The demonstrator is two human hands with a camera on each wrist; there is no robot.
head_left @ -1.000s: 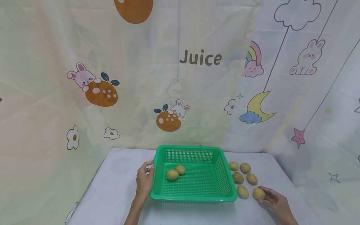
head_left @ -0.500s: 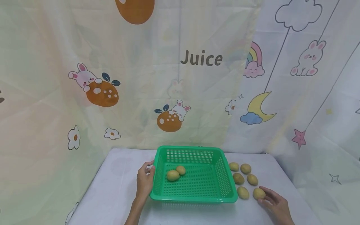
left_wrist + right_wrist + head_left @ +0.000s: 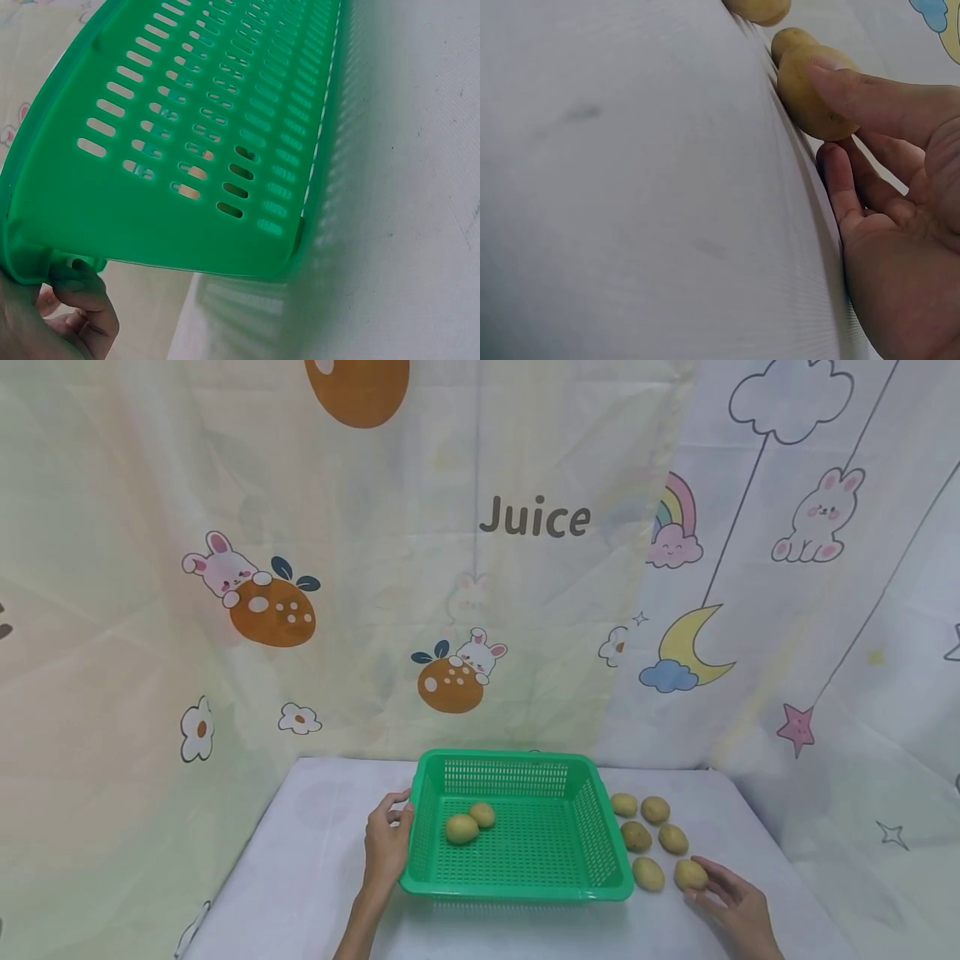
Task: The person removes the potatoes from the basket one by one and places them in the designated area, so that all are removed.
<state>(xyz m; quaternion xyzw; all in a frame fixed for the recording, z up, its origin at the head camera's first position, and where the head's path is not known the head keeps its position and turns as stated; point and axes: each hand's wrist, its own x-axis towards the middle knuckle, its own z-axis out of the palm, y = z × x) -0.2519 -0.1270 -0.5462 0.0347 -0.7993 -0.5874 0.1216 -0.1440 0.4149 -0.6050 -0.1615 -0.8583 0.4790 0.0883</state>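
A green plastic basket [image 3: 525, 852] with slotted walls stands on the table, and two potatoes [image 3: 462, 828] lie inside it toward the left. My left hand [image 3: 386, 842] holds the basket's left rim; in the left wrist view its fingers [image 3: 94, 311] curl under the rim's corner. To the right of the basket, my right hand [image 3: 738, 910] pinches a potato [image 3: 691, 875] between thumb and fingers. In the right wrist view the thumb [image 3: 877, 101] lies on that potato, which sits at table level.
Several loose potatoes [image 3: 636, 837] lie between the basket's right wall and my right hand. A white cloth covers the table [image 3: 300, 877]. Printed curtains [image 3: 360, 610] hang behind the table and along its sides.
Hardly anything differs. My right hand stays at the same potato, with its thumb shifted very slightly; the left hand and the basket have not moved.
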